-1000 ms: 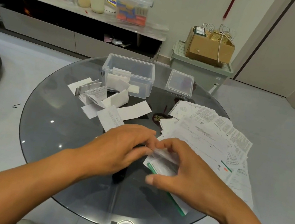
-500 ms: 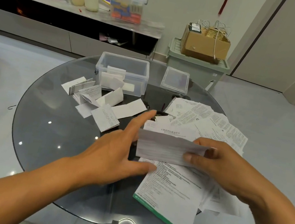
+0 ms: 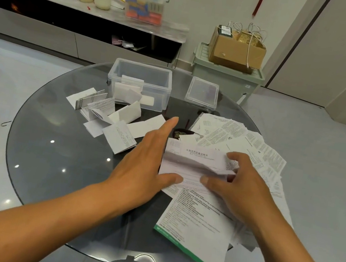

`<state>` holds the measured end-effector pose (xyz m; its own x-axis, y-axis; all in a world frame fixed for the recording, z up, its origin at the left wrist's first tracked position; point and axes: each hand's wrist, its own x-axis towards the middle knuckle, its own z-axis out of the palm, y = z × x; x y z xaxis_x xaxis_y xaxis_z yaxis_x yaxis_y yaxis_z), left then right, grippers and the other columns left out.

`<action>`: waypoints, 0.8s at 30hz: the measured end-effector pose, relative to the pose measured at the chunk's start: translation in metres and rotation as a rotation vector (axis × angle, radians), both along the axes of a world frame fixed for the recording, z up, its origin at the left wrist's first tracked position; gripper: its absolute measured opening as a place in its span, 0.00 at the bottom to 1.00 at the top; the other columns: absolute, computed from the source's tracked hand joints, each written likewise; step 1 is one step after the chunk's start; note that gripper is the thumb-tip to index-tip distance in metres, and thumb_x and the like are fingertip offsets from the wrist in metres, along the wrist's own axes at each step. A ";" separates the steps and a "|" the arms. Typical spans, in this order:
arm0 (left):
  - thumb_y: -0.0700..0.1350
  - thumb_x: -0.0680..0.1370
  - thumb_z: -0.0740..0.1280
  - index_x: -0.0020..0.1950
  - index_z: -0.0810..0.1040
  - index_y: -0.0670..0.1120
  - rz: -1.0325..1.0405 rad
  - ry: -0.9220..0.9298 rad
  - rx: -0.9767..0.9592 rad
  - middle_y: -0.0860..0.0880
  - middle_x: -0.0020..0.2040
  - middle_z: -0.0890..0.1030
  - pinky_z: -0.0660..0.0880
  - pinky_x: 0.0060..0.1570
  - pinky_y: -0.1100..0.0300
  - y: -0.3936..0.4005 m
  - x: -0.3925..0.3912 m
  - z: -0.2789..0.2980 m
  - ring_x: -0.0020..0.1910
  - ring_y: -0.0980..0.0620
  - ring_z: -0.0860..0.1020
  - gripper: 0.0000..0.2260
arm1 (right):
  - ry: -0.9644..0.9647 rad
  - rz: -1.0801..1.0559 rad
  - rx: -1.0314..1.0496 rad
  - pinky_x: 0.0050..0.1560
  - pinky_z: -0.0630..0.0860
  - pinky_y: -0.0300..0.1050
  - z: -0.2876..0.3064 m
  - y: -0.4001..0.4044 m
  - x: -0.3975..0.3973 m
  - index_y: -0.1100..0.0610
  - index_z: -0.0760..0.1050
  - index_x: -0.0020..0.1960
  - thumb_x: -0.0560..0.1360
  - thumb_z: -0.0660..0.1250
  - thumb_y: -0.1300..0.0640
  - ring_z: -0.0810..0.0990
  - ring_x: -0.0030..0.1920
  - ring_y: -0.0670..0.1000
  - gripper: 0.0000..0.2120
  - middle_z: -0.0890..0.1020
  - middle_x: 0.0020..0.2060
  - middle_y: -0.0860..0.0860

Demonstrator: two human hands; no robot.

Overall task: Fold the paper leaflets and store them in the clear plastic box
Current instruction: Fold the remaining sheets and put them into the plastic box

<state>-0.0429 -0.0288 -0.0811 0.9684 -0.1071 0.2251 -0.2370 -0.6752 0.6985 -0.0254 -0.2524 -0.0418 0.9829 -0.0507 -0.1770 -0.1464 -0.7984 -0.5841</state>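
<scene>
Folding leaflet (image 3: pixel 193 164) now lowered onto stack near tabletop (image 3: pixel 52 155) right edge; left hand (image 3: pixel 146 160) spread flat, right hand (image 3: pixel 233 187) fingers pinching fold. Creasing pending.

The right hand (image 3: pixel 238 188) hides part of the leaflet (image 3: pixel 193 164) it holds; spread leaflets (image 3: pixel 246 143) overlap at the glass table's (image 3: pixel 47 155) right edge, their print unreadable.

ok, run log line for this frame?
stage: folding | left hand: flat on leaflet | right hand: pinching its folded edge | clear plastic box: open, some folded leaflets inside
</scene>
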 end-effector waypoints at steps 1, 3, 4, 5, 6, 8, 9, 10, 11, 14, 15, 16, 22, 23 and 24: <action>0.55 0.73 0.78 0.77 0.44 0.68 0.019 -0.028 0.015 0.60 0.71 0.62 0.74 0.55 0.58 0.000 0.000 -0.001 0.58 0.55 0.73 0.48 | -0.011 -0.030 -0.010 0.54 0.77 0.55 0.000 -0.005 0.002 0.42 0.65 0.70 0.71 0.75 0.36 0.80 0.52 0.50 0.33 0.80 0.52 0.44; 0.55 0.71 0.79 0.71 0.54 0.63 0.075 -0.082 0.042 0.59 0.65 0.61 0.73 0.49 0.60 -0.001 0.001 -0.002 0.54 0.56 0.72 0.39 | -0.030 -0.086 -0.033 0.53 0.78 0.56 0.000 -0.010 0.005 0.44 0.69 0.62 0.73 0.71 0.34 0.80 0.48 0.50 0.24 0.80 0.46 0.45; 0.55 0.70 0.79 0.64 0.57 0.61 0.098 -0.109 0.060 0.59 0.60 0.61 0.72 0.45 0.61 -0.001 0.002 -0.002 0.52 0.56 0.71 0.35 | -0.041 -0.110 -0.038 0.52 0.79 0.56 -0.001 -0.011 0.006 0.44 0.69 0.58 0.74 0.71 0.34 0.80 0.47 0.50 0.21 0.81 0.44 0.45; 0.55 0.70 0.79 0.58 0.58 0.60 0.108 -0.135 0.091 0.59 0.57 0.62 0.71 0.42 0.63 -0.002 0.002 -0.001 0.50 0.56 0.69 0.31 | -0.056 -0.129 -0.045 0.51 0.79 0.56 -0.002 -0.011 0.007 0.45 0.70 0.54 0.74 0.71 0.34 0.80 0.46 0.50 0.19 0.81 0.43 0.45; 0.55 0.71 0.79 0.53 0.58 0.59 0.095 -0.156 0.131 0.58 0.54 0.63 0.70 0.40 0.64 -0.001 0.003 0.000 0.48 0.57 0.68 0.29 | -0.076 -0.141 -0.047 0.48 0.79 0.55 -0.002 -0.011 0.008 0.46 0.69 0.51 0.74 0.71 0.35 0.80 0.44 0.51 0.18 0.82 0.42 0.46; 0.56 0.73 0.77 0.50 0.64 0.57 -0.008 -0.203 0.208 0.60 0.50 0.66 0.68 0.41 0.65 0.001 0.004 0.003 0.47 0.58 0.65 0.21 | -0.116 -0.132 -0.046 0.46 0.79 0.55 -0.005 -0.011 0.009 0.48 0.70 0.47 0.74 0.73 0.39 0.81 0.42 0.53 0.17 0.82 0.39 0.48; 0.58 0.75 0.75 0.52 0.68 0.57 -0.091 -0.214 0.245 0.61 0.51 0.69 0.68 0.44 0.64 0.002 0.004 0.005 0.49 0.59 0.66 0.17 | -0.131 -0.111 -0.040 0.46 0.79 0.57 -0.006 -0.011 0.010 0.49 0.71 0.46 0.75 0.73 0.41 0.81 0.42 0.53 0.15 0.82 0.39 0.48; 0.62 0.76 0.72 0.56 0.72 0.57 -0.181 -0.215 0.292 0.62 0.54 0.72 0.68 0.50 0.63 0.004 0.004 0.006 0.53 0.59 0.68 0.16 | -0.137 -0.078 -0.028 0.47 0.80 0.57 -0.006 -0.010 0.009 0.49 0.72 0.45 0.75 0.74 0.43 0.81 0.43 0.54 0.13 0.82 0.39 0.48; 0.66 0.76 0.68 0.62 0.73 0.56 -0.260 -0.199 0.353 0.61 0.59 0.74 0.69 0.57 0.61 0.005 0.004 0.006 0.58 0.58 0.70 0.20 | -0.132 -0.034 -0.015 0.48 0.80 0.55 -0.004 -0.011 0.010 0.49 0.74 0.46 0.75 0.74 0.44 0.81 0.44 0.53 0.12 0.82 0.41 0.47; 0.68 0.78 0.61 0.77 0.66 0.55 -0.334 -0.163 0.473 0.57 0.72 0.73 0.65 0.69 0.58 0.008 0.006 0.010 0.69 0.55 0.70 0.31 | 0.008 0.158 0.056 0.54 0.79 0.48 0.004 -0.015 0.009 0.42 0.76 0.56 0.68 0.78 0.37 0.79 0.52 0.46 0.21 0.77 0.55 0.41; 0.66 0.79 0.61 0.79 0.63 0.55 -0.318 -0.180 0.502 0.56 0.72 0.73 0.65 0.68 0.58 0.008 0.007 0.012 0.69 0.54 0.71 0.31 | 0.074 0.235 0.041 0.58 0.78 0.47 0.006 -0.017 0.008 0.39 0.74 0.60 0.65 0.79 0.34 0.77 0.55 0.45 0.28 0.73 0.60 0.39; 0.63 0.80 0.60 0.79 0.61 0.55 -0.302 -0.205 0.526 0.56 0.71 0.74 0.67 0.65 0.57 0.008 0.008 0.016 0.67 0.53 0.72 0.30 | 0.114 0.308 -0.002 0.62 0.76 0.47 0.007 -0.017 0.006 0.36 0.71 0.64 0.64 0.79 0.35 0.74 0.58 0.43 0.32 0.69 0.64 0.38; 0.49 0.81 0.64 0.71 0.74 0.50 -0.334 -0.297 0.610 0.52 0.56 0.83 0.75 0.48 0.53 0.006 0.018 0.013 0.51 0.48 0.80 0.18 | -0.042 0.384 -0.107 0.70 0.68 0.47 0.001 -0.011 0.001 0.35 0.70 0.66 0.73 0.74 0.38 0.66 0.67 0.42 0.24 0.65 0.67 0.34; 0.49 0.82 0.65 0.69 0.77 0.51 -0.299 -0.289 0.511 0.52 0.55 0.84 0.76 0.48 0.54 0.006 0.017 0.013 0.51 0.49 0.81 0.16 | -0.067 0.347 -0.065 0.65 0.71 0.46 0.000 -0.010 0.002 0.37 0.74 0.61 0.73 0.74 0.38 0.70 0.64 0.42 0.19 0.69 0.65 0.34; 0.50 0.83 0.64 0.68 0.77 0.53 -0.239 -0.249 0.385 0.53 0.55 0.84 0.76 0.48 0.55 0.006 0.017 0.013 0.51 0.51 0.80 0.14 | -0.105 0.291 -0.005 0.59 0.74 0.46 -0.001 -0.009 0.003 0.40 0.77 0.56 0.74 0.74 0.39 0.74 0.58 0.43 0.13 0.74 0.61 0.36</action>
<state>-0.0259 -0.0229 -0.0679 0.8289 -0.4393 0.3464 -0.5436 -0.7788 0.3131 -0.0224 -0.2613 -0.0427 0.9693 0.2347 -0.0737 0.1497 -0.8007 -0.5800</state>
